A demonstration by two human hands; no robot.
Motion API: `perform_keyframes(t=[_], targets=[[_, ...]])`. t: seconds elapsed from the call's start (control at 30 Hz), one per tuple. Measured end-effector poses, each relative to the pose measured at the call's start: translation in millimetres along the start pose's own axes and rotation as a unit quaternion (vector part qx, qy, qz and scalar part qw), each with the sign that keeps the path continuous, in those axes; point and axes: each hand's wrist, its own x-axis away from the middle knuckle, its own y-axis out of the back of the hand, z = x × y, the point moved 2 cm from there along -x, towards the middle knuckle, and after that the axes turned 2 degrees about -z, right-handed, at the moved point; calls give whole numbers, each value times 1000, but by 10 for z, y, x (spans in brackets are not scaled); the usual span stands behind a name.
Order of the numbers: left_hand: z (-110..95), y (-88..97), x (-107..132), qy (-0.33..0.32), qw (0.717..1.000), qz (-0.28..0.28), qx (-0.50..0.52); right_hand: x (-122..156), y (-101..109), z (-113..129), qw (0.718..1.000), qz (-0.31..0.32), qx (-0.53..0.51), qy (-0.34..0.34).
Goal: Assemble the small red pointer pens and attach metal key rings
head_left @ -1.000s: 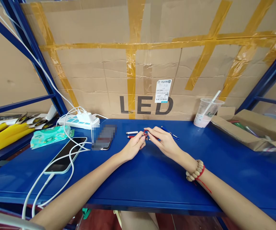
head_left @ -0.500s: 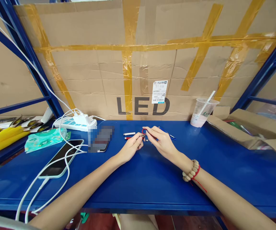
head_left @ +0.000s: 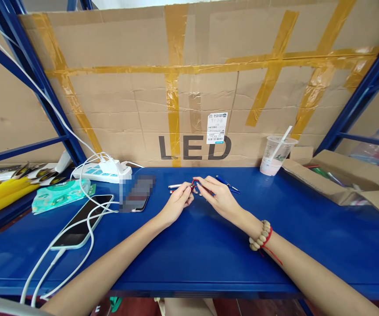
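My left hand (head_left: 177, 202) is closed, thumb and forefinger pinched together over the middle of the table. From the right, my right hand (head_left: 220, 196) meets it with closed fingertips. Between them is a thin red loop (head_left: 194, 181), like a cord or ring, which both hands grip; the fingers hide most of it and its exact kind is unclear. A silver pen-like tube (head_left: 173, 186) lies just behind my left hand, with a red one partly covered beside it. Behind my right hand rests a blue pen (head_left: 228, 184).
On the blue table (head_left: 189, 254) stand a plastic cup (head_left: 277, 153) with a straw and an open cardboard box (head_left: 337, 193) at right. At left are a power strip (head_left: 87, 172), two phones, white cables and a green packet (head_left: 62, 195). A large taped carton (head_left: 110, 101) closes the back.
Both hands stay together and shift slightly; my left fingertips now cover the small metallic piece seen at the loop before. The view has moved a little.
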Motion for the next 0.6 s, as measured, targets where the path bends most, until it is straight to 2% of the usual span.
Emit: perform_keyframes(t=[0.13,0.2,0.3,0.4,0.47,0.53,0.6], targets=[[-24,105,-21,-53,986,-50,-151,9,18,-53,996,42,-40,-64],[-34,123,-23,-74,975,-42,-203,25,3,-81,989,68,-79,-106],[-20,98,-15,-65,978,-5,-200,38,-49,-97,973,133,-128,-139],[9,71,-1,-56,981,-10,-185,9,-41,-114,965,179,-129,-142],[30,77,4,-57,976,-36,-208,-35,53,-155,972,166,-75,-148],[46,108,3,-52,964,-78,-248,-76,213,-237,975,123,34,-180],[51,147,-3,-51,949,-109,-292,-90,397,-354,949,72,177,-251]])
